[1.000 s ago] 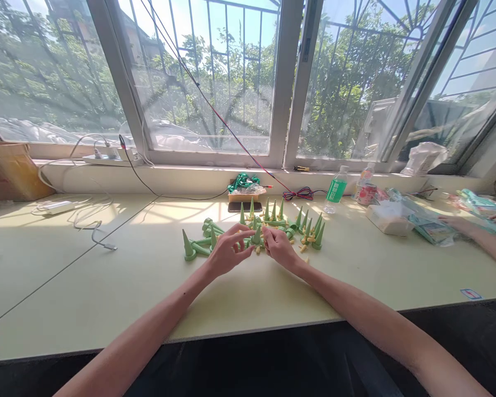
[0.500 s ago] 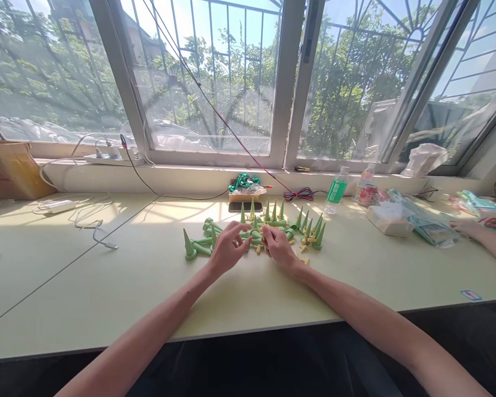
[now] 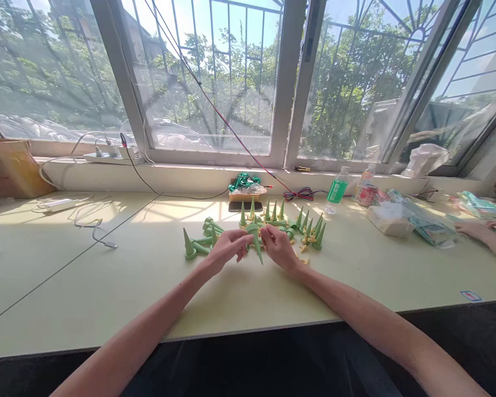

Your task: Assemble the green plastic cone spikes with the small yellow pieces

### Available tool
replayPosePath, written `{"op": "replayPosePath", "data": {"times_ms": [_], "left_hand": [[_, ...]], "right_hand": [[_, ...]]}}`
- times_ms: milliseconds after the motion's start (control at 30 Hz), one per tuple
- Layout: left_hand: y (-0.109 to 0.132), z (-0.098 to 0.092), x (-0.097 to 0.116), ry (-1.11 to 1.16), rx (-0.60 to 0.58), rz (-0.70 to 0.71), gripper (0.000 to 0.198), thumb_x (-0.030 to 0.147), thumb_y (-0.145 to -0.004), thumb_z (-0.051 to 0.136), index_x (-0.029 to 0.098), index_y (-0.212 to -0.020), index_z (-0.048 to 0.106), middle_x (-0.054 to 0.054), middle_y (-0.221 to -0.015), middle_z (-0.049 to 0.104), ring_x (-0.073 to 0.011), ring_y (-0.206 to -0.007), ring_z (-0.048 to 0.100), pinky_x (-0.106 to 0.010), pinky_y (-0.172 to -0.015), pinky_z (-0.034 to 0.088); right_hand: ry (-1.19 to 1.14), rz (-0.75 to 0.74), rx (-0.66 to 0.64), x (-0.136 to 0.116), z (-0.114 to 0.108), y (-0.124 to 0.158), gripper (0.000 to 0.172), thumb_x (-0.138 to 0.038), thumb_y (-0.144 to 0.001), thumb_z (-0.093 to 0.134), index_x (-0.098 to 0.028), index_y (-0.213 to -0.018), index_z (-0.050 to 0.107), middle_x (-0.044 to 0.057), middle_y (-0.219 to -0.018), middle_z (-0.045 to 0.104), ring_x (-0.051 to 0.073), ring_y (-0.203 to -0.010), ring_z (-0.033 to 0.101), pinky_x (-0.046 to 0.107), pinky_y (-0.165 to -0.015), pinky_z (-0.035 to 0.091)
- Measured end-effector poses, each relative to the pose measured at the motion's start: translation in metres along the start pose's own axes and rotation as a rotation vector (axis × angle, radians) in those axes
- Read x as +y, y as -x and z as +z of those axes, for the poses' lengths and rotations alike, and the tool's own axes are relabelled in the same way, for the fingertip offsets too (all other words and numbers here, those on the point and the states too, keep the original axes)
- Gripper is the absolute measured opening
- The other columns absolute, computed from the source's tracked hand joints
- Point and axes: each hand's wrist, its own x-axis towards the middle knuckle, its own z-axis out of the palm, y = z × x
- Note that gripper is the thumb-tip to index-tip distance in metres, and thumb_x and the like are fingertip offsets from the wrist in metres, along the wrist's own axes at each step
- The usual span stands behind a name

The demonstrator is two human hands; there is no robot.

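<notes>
My left hand (image 3: 230,244) is closed on a green cone (image 3: 257,246), whose wide end is up and whose tip points down toward the table's front edge. Right beside it, my right hand (image 3: 278,246) is pinched; whatever lies between its fingers is too small to make out. Around and behind both hands, several green cones (image 3: 319,237) stand upright and others lie on their sides (image 3: 201,248). Small yellow pieces (image 3: 303,249) are scattered among the cones, mostly on the right.
Behind the cones are a phone (image 3: 245,207) and a small box with green material (image 3: 243,196). A bottle (image 3: 337,190), tissue pack (image 3: 391,219) and plastic bags (image 3: 434,229) are at the right, near another person's hands (image 3: 475,229). Cables (image 3: 95,223) lie left.
A green cone is now in my left hand, tip down, between both hands. My left hand has closed on it, while my right hand has barely moved.
</notes>
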Motion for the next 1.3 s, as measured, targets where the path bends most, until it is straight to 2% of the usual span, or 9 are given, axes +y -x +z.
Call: {"op": "replayPosePath", "data": {"times_ms": [200,533,633,700,800,900,1100,1233,1300], "left_hand": [[0.001,-0.002,0.0,-0.008,-0.025,0.015,0.034,0.045,-0.079,0.068,0.011,-0.076,0.065,0.0,-0.05,0.054,-0.0099,-0.044,0.048,-0.021,-0.041,0.037],[0.001,-0.003,-0.004,-0.023,-0.024,0.065,0.031,0.042,-0.079,0.07,0.011,-0.079,0.065,0.001,-0.049,0.052,-0.0091,-0.043,0.047,-0.02,-0.041,0.036],[0.0,-0.005,-0.007,-0.115,-0.037,0.137,0.031,0.041,-0.082,0.068,0.01,-0.085,0.067,0.001,-0.054,0.054,-0.0086,-0.045,0.048,-0.02,-0.041,0.037],[0.0,-0.006,-0.009,-0.177,-0.039,0.2,0.03,0.04,-0.082,0.067,0.011,-0.089,0.068,-0.003,-0.069,0.06,-0.0085,-0.049,0.051,-0.019,-0.04,0.039],[0.001,-0.005,-0.01,-0.265,-0.017,0.299,0.025,0.037,-0.083,0.067,0.013,-0.09,0.068,-0.005,-0.085,0.06,-0.0081,-0.056,0.054,-0.018,-0.043,0.044],[0.003,-0.003,-0.009,-0.354,0.022,0.391,0.019,0.032,-0.082,0.066,0.013,-0.084,0.067,-0.004,-0.087,0.057,-0.0087,-0.062,0.057,-0.018,-0.048,0.048],[0.005,-0.003,-0.01,-0.569,0.064,0.609,0.006,0.02,-0.082,0.063,0.016,-0.085,0.064,-0.002,-0.085,0.055,-0.0057,-0.058,0.055,-0.017,-0.049,0.046],[0.004,-0.006,-0.016,-0.651,0.066,0.735,0.018,0.016,-0.083,0.062,0.02,-0.1,0.065,-0.001,-0.09,0.058,-0.0051,-0.058,0.054,-0.018,-0.051,0.045],[0.003,-0.007,-0.018,-0.669,0.083,0.757,0.018,0.018,-0.084,0.062,0.02,-0.102,0.064,-0.002,-0.091,0.059,-0.005,-0.057,0.053,-0.018,-0.051,0.045]], "right_hand": [[-0.026,0.018,-0.004,0.001,0.0,0.001,0.043,-0.05,-0.099,0.039,-0.021,-0.066,0.037,-0.005,-0.054,0.038,0.01,-0.048,0.035,0.024,-0.049,0.027],[0.006,0.009,0.008,0.005,0.0,0.001,0.044,-0.052,-0.098,0.038,-0.021,-0.066,0.037,-0.005,-0.053,0.036,0.01,-0.048,0.035,0.025,-0.048,0.027],[0.026,-0.006,0.004,0.004,-0.001,0.0,0.046,-0.052,-0.098,0.037,-0.021,-0.064,0.038,-0.004,-0.053,0.038,0.011,-0.049,0.036,0.025,-0.049,0.029],[0.022,-0.007,-0.003,0.003,-0.001,0.0,0.047,-0.052,-0.099,0.036,-0.021,-0.064,0.039,-0.003,-0.054,0.04,0.011,-0.049,0.038,0.025,-0.05,0.03],[-0.011,0.02,-0.013,0.001,-0.001,0.0,0.048,-0.053,-0.099,0.034,-0.021,-0.064,0.041,-0.003,-0.052,0.042,0.012,-0.048,0.039,0.026,-0.049,0.03],[-0.037,0.051,-0.024,0.0,-0.001,0.0,0.05,-0.054,-0.099,0.034,-0.022,-0.062,0.042,-0.002,-0.05,0.043,0.012,-0.046,0.04,0.026,-0.048,0.03],[-0.047,0.068,-0.05,0.002,-0.001,-0.001,0.052,-0.055,-0.099,0.033,-0.022,-0.058,0.038,-0.001,-0.049,0.042,0.012,-0.044,0.039,0.027,-0.046,0.03],[-0.068,0.078,-0.047,0.005,0.0,-0.002,0.052,-0.056,-0.098,0.034,-0.022,-0.058,0.036,-0.002,-0.049,0.04,0.012,-0.044,0.039,0.027,-0.045,0.03],[-0.082,0.091,-0.046,0.006,0.001,-0.002,0.053,-0.057,-0.098,0.034,-0.022,-0.057,0.037,-0.002,-0.05,0.04,0.012,-0.044,0.039,0.026,-0.045,0.031]]}}
